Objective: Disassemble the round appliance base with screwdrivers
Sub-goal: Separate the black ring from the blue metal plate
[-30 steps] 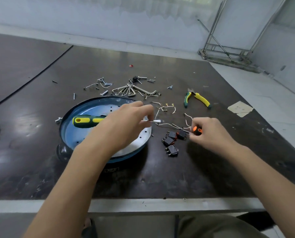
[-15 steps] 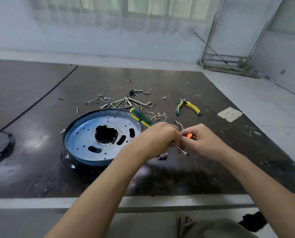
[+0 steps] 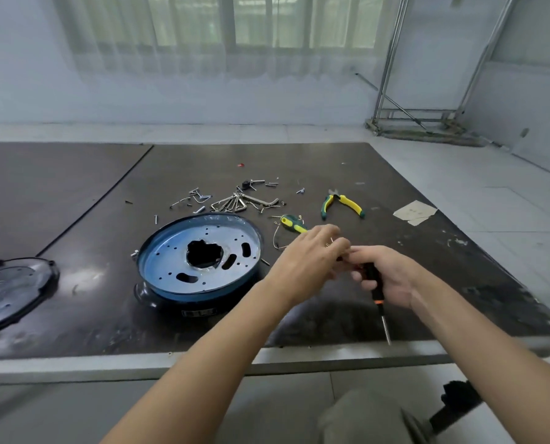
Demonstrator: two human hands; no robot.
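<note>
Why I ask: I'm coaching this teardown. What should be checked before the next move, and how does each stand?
1. Black-and-orange screwdriver gripped by right hand: ok.
2. Tip aimed at the round blue appliance base: not ok, it points toward the dark table's near edge.
3. Left hand steadying the base: not ok, it is beside the right hand.
4. Whether the left hand holds anything: cannot tell.
5. Green-and-yellow screwdriver off the base: ok.
</note>
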